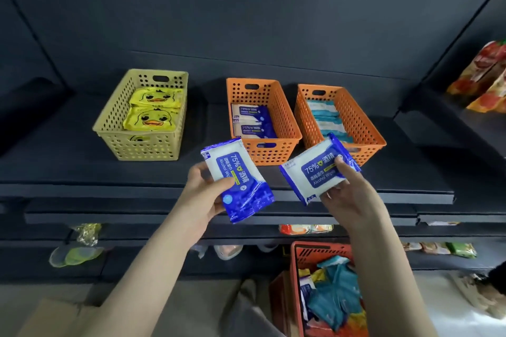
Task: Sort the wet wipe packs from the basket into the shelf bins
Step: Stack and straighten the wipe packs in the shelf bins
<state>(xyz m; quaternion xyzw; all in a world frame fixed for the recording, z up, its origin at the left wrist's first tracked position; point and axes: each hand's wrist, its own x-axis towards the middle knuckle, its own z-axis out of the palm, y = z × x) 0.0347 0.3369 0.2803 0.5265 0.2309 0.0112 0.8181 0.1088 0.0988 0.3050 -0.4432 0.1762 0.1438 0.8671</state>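
My left hand grips a blue and white alcohol wipe pack in front of the shelf edge. My right hand holds a second blue and white alcohol wipe pack a little to the right. Just behind them stands the middle orange bin, which holds matching blue packs. The yellow bin on the left holds yellow duck packs. A second orange bin on the right holds teal and white packs. Low down, the red basket contains several mixed packs.
The bins stand on a dark shelf with a dark back wall. Snack bags sit on a shelf at the far right. Lower shelves carry more packaged goods, and a cardboard box is at the bottom left.
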